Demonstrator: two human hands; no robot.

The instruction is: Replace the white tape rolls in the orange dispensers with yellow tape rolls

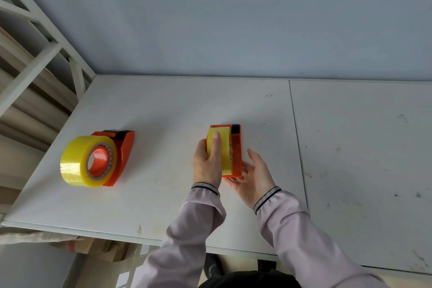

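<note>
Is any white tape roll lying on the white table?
No: both orange dispensers carry yellow tape rolls, and the white table shows none.

No readable text, label or number anywhere.

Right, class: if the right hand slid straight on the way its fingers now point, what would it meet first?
The right hand points up and left, so it would likely meet the orange dispenser it already cradles; depth is unclear.

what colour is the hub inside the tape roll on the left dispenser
Orange, matching the left dispenser; seen in the head view through the yellow roll.
</note>
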